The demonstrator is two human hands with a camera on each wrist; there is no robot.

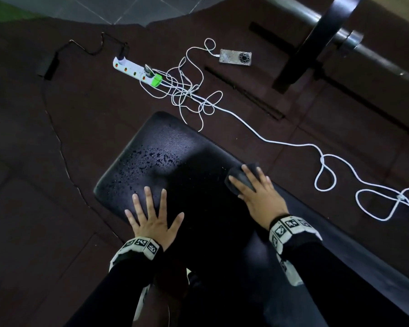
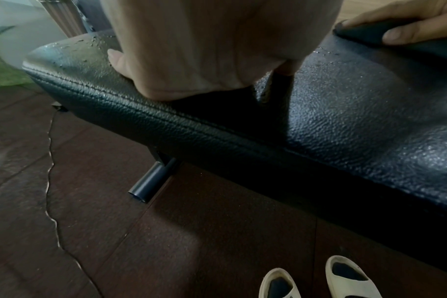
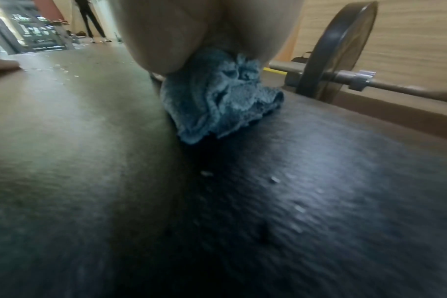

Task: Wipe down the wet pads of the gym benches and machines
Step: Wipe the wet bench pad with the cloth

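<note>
A black textured bench pad [image 1: 198,166] [image 2: 345,121] [image 3: 319,201] runs diagonally under both hands. Water droplets [image 1: 151,159] [image 2: 89,42] bead on its far left end. My left hand [image 1: 152,218] [image 2: 204,50] lies flat on the pad near its left edge, fingers spread and holding nothing. My right hand [image 1: 255,190] [image 2: 421,24] [image 3: 191,30] covers a bunched dark blue-grey cloth [image 1: 239,179] [image 2: 365,32] [image 3: 225,96] at the pad's right edge, with fingers draped over it and the thumb against its side. A few droplets lie on the pad behind the cloth.
On the dark floor beyond the bench lie a white power strip [image 1: 135,69], tangled white cables [image 1: 198,97] and a small device [image 1: 235,57]. A barbell with a plate [image 1: 326,38] [image 3: 339,50] stands at the right. A bench foot tube [image 2: 151,181] and white sandals [image 2: 345,278] sit below.
</note>
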